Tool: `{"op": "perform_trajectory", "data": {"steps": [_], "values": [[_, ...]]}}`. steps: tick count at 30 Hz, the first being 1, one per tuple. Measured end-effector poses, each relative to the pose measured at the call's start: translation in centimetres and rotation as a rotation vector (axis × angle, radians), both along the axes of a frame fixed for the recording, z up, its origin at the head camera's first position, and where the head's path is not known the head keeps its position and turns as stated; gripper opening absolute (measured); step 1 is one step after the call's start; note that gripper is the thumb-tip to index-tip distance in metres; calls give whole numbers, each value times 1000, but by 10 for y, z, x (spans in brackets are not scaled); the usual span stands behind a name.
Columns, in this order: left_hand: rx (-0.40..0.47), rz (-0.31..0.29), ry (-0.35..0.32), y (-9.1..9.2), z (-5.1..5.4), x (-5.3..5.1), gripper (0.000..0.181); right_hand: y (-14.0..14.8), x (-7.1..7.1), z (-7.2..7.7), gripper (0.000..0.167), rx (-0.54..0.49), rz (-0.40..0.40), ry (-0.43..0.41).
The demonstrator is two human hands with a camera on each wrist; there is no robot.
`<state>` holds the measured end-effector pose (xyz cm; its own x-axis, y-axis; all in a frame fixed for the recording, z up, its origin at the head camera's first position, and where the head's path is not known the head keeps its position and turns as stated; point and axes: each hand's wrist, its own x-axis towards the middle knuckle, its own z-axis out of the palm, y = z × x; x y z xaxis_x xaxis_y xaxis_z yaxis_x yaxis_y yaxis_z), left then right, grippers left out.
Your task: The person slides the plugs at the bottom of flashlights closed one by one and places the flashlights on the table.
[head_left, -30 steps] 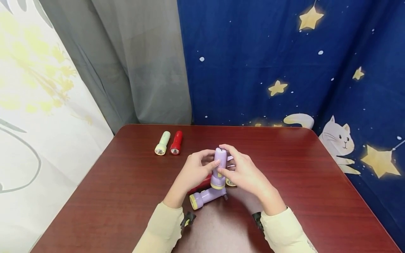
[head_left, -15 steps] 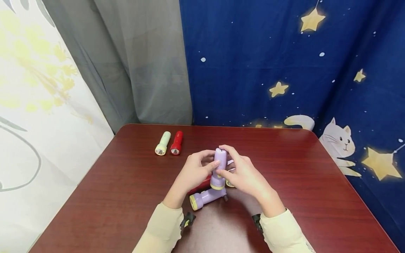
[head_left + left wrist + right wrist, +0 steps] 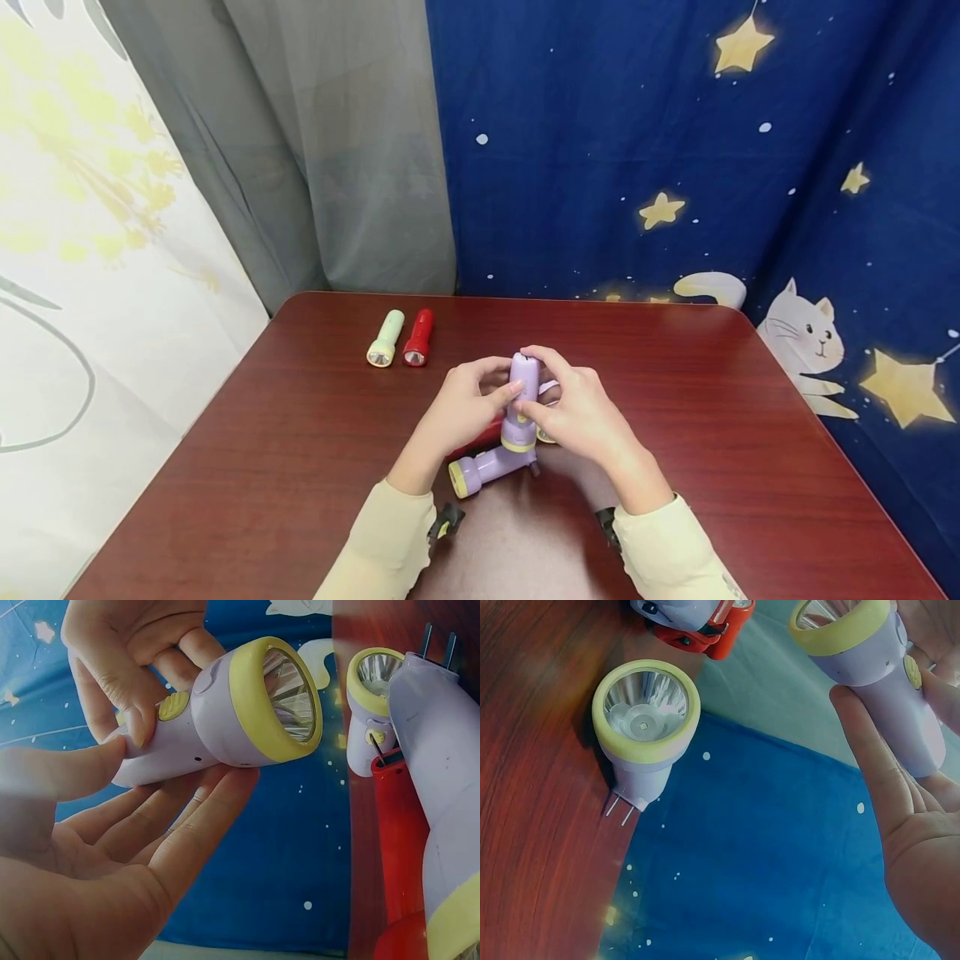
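Observation:
A purple flashlight with a yellow rim is held between both hands above the table, lens end down. The left hand grips its barrel from the left, thumb on the near side and fingers behind, as the left wrist view shows. From the right, the right hand pinches the same barrel, its thumb beside the yellow switch. Below lie another purple flashlight, a red flashlight partly hidden by the left hand, and a third purple one with metal prongs out.
Toward the back left of the brown table, a pale green flashlight and a red flashlight lie side by side. Behind the table hang a grey curtain and a blue curtain with stars.
Both hands keep their hold on the purple flashlight with hardly any movement. The right thumb has shifted slightly on the barrel; the other flashlights lie as before.

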<state>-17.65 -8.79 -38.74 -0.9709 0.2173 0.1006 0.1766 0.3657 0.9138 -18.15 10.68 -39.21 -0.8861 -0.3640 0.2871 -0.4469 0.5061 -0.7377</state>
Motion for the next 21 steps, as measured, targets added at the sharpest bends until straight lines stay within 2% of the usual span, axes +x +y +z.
{"op": "perform_trajectory", "data": {"steps": [21], "values": [[7,-4,1,0,1,-1,40,-1,1,-2,57,-53,-14,32]]}}
